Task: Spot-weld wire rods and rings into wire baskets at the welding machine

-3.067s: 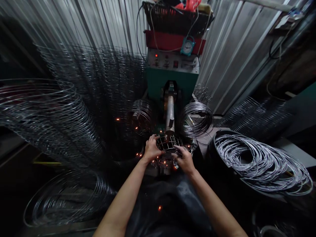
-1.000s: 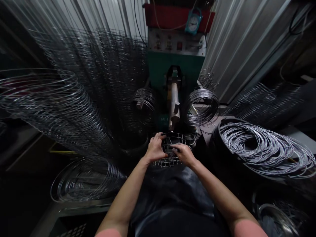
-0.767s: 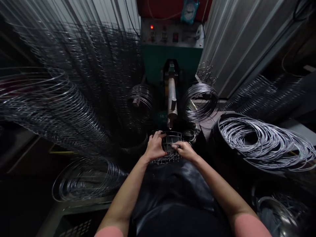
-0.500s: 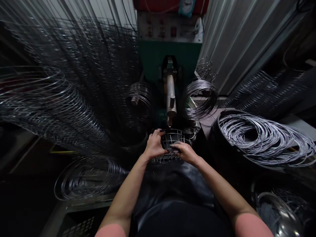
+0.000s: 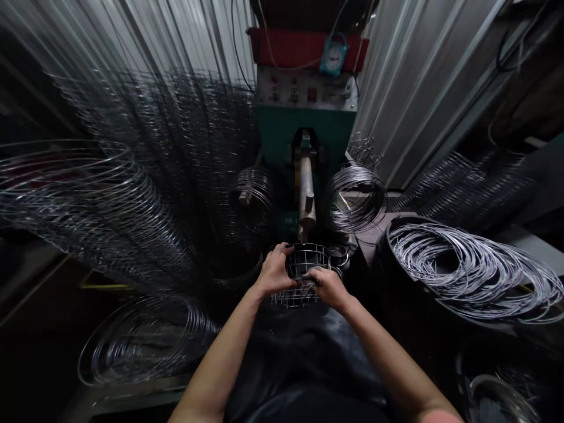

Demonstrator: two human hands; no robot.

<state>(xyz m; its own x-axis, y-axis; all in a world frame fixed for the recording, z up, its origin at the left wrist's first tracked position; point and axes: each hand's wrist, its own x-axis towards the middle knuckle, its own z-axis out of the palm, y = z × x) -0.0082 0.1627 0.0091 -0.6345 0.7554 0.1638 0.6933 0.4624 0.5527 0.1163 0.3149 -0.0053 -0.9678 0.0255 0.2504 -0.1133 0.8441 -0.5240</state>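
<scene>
A round wire basket (image 5: 309,254) with a grid of crossing wires sits low in the middle, just beneath the tip of the machine's metal arm (image 5: 307,194). My left hand (image 5: 275,272) grips its left side, thumb toward the near rim and fingers over the far rim. On the near right side, my right hand (image 5: 326,285) is closed on the basket's wire, the thumb lying across it. The fingertips of both hands are partly hidden by dim light and the wires. Behind the arm stands a green welding machine (image 5: 282,135) with a switch panel.
Wire coils (image 5: 358,197) hang right of the arm, and another coil (image 5: 253,191) hangs left. A black tub of wire rings (image 5: 458,258) stands at right. Tall stacks of wire rings (image 5: 145,217) crowd the left. A blue clock (image 5: 333,56) hangs on the machine.
My view has tilted up, so the surroundings sit lower in the picture. Both hands keep hold of the basket, which stays under the arm tip with little visible shift.
</scene>
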